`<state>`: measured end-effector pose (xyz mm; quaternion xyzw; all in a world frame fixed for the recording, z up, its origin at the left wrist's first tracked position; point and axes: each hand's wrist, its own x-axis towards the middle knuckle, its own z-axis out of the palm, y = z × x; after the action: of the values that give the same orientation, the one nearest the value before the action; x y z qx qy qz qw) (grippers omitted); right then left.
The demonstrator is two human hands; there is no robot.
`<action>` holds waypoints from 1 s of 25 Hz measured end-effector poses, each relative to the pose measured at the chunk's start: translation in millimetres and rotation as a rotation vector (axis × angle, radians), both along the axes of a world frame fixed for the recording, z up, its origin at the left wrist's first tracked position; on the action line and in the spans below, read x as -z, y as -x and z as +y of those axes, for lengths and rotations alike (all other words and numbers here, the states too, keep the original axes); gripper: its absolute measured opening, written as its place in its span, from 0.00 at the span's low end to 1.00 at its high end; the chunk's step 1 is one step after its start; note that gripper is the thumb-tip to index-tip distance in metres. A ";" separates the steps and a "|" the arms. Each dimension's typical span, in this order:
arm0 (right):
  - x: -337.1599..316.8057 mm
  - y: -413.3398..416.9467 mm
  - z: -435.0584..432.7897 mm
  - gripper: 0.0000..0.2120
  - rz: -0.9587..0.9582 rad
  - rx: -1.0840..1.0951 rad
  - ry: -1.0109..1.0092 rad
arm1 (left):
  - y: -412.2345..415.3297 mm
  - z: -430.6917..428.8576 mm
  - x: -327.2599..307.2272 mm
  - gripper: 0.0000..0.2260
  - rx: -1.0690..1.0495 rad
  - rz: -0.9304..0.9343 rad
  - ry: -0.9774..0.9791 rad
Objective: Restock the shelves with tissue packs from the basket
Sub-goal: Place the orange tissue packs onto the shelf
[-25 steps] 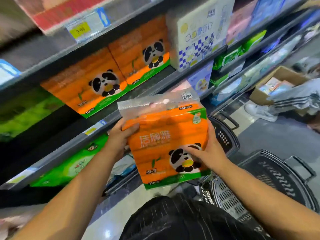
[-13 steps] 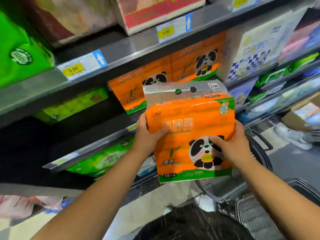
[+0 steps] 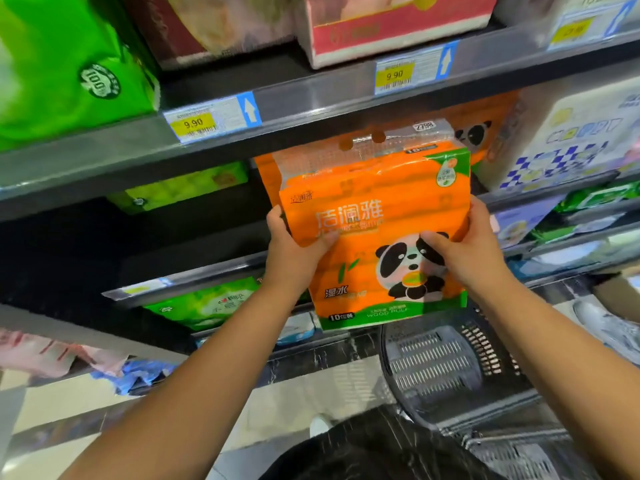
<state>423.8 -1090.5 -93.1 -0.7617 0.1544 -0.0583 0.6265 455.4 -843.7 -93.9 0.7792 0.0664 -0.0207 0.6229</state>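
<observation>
We've got the orange panda tissue pack up in front of the shelves, upright, printed face toward us, with its clear top flap just under the grey shelf edge. Our left hand grips the pack's left side, thumb across the front and fingers wrapped behind. Our right hand clamps the right side, thumb pressing on the panda's head. The hands sit well apart, one on each edge, and the pack hangs between them off any surface. Behind it we can see more orange packs standing on the middle shelf, one peeking out at the left and one at the right, and beside those a white pack with blue checks. On the shelf above there's a big green pack and a red-and-white pack, with yellow 9.90 price tags on the rail. On the shelf lower down lies a green pack. Down at our right is the grey slotted basket on the floor, directly below the pack we're holding.
</observation>
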 end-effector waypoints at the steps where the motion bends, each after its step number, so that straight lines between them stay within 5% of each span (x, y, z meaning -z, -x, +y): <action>1: -5.5 -6.1 -4.6 0.32 -0.007 -0.013 0.014 | -1.7 -5.3 -3.1 0.39 -0.017 -0.012 -0.006; 5: -21.9 -36.6 -28.6 0.32 -0.057 -0.042 0.117 | -14.8 -22.5 -12.4 0.45 -0.038 0.007 -0.031; 17: -19.4 -88.2 -40.7 0.30 -0.102 -0.131 0.049 | -40.2 -51.7 -22.8 0.38 -0.253 -0.059 0.025; 22: -29.8 -116.1 -46.4 0.24 -0.132 -0.111 0.071 | -63.6 -54.2 -33.6 0.24 -0.284 -0.038 0.000; 25: -29.7 -122.8 -48.5 0.21 -0.144 -0.105 0.054 | -70.3 -55.3 -34.3 0.24 -0.356 0.019 0.006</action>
<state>546.6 -1138.9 -63.3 -0.7794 0.0672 -0.0840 0.6172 525.7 -899.0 -59.6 0.7531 0.2093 0.0823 0.6183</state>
